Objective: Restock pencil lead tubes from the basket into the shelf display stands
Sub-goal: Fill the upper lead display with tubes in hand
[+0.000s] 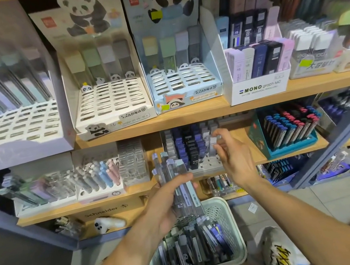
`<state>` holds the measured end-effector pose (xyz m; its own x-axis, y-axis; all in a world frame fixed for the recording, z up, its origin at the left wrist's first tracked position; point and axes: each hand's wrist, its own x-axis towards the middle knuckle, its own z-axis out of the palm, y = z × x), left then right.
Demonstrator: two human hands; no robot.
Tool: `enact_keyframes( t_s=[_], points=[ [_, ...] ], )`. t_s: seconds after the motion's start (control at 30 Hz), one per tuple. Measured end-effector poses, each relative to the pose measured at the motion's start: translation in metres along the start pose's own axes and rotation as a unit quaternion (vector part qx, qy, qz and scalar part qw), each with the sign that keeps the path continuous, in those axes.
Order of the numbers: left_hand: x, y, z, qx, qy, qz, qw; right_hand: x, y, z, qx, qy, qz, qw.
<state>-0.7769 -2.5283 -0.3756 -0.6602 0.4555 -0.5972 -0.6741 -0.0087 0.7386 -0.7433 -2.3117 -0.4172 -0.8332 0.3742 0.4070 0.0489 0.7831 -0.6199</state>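
With your left hand (pixel 169 204) gripping the spare bundle of tubes (pixel 179 184) above the basket (pixel 226 213), lower the tube (pixel 214 143) pinched in your right hand (pixel 230 153) upright into a free slot of the grey stand (pixel 206 164).

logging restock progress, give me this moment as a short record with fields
left hand: left hand holds a bundle of clear lead tubes upright above the basket
right hand: right hand pinches a single pale tube at the grey display stand on the middle shelf
basket: pale green basket on the floor, many tubes inside
stand state: grey stand partly filled, empty slots at the front
top shelf: two panda stands, mostly empty slots
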Motion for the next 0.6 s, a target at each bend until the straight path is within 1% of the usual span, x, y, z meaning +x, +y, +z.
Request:
enact_keyframes(
  t_s=[0.1,0.23,0.6],
  points=[
    [0.0002,-0.0002,-0.0009,0.001,-0.003,0.004,1.0,0.002,0.0016,0.0004,0.013,0.003,0.004,1.0],
    [-0.0009,-0.0011,-0.0013,0.001,-0.005,0.002,1.0,0.001,0.0014,-0.0009,0.03,0.001,-0.012,0.999],
    [-0.0018,-0.0007,-0.0008,0.0,-0.007,-0.007,1.0,0.0002,0.0042,0.0002,0.03,0.017,-0.028,0.999]
  ],
)
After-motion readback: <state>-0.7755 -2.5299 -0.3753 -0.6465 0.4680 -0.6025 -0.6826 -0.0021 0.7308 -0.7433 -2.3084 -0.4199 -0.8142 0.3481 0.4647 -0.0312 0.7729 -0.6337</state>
